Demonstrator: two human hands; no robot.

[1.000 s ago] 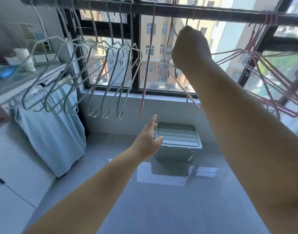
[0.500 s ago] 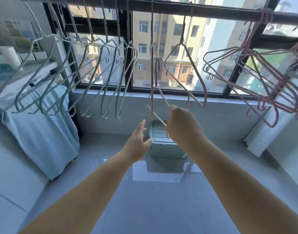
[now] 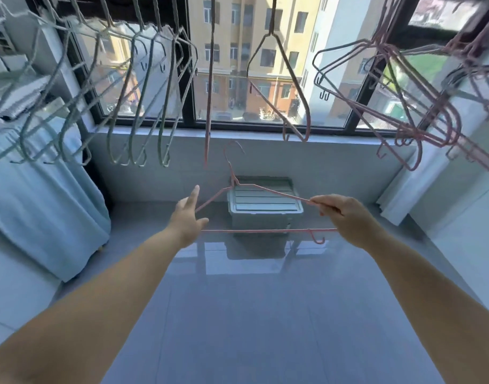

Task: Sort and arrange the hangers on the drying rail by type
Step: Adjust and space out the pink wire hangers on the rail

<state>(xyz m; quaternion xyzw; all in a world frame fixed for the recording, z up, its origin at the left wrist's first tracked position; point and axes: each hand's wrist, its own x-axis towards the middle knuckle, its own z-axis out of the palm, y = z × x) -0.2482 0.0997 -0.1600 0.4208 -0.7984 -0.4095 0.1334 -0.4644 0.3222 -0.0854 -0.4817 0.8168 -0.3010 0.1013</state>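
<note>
Over grey floor (image 3: 237,314): right hand (image 3: 345,217) is pinching thin pink wire hanger (image 3: 265,231) by its shoulder.
Left hand (image 3: 186,217): is hovering wide open beside hanger's corner, contact unclear.
Grey wire hangers (image 3: 138,106), hung pink hangers (image 3: 404,106): hooks are running off-frame.

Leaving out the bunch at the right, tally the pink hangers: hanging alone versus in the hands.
Hanging alone: 2, the edge-on hanger and the angled hanger
Pinched by the right hand: 1, the held hanger
Total: 3

No lettering, label, brand, number or sign can be read anywhere in this view.
</note>
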